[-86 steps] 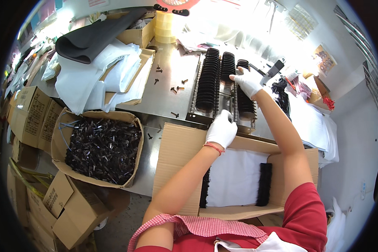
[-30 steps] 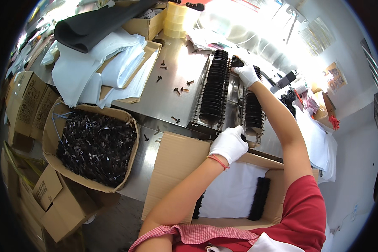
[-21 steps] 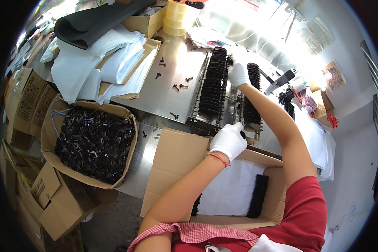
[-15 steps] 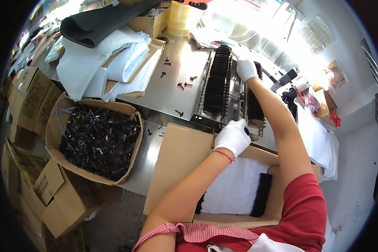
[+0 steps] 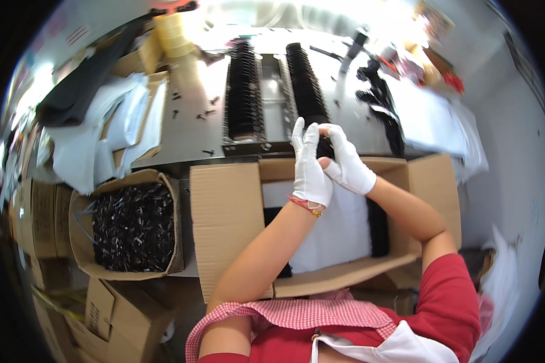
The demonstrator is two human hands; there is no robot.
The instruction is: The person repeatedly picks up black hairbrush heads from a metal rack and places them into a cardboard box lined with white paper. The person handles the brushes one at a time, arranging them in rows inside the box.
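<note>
My right hand (image 5: pixel 350 164), in a white glove with bare fingertips, curls its thumb and fingers around a small black piece (image 5: pixel 324 147), mostly hidden, perhaps a stack of thin discs. Against its side rests my gloved left hand (image 5: pixel 309 166), fingers stretched upward. Both hands are over the back edge of an opened cardboard box (image 5: pixel 230 227). Inside the box, a white sheet (image 5: pixel 330 233) lies between black rows at either side. Just beyond my hands is a metal rack (image 5: pixel 272 91) carrying two long rows of thin black pieces (image 5: pixel 243 91).
A carton (image 5: pixel 178 242) full of small black parts (image 5: pixel 133 227) stands left of the box. Loose screws (image 5: pixel 209 113) lie on the metal table (image 5: pixel 188 136). White sheets (image 5: pixel 124 121) and tape rolls (image 5: pixel 172 35) are at back left; black strips (image 5: pixel 381 103) are at right.
My right hand has come back from the rack's far end to meet my left hand near the box. The view has shifted, and a black piece is now between my hands.
</note>
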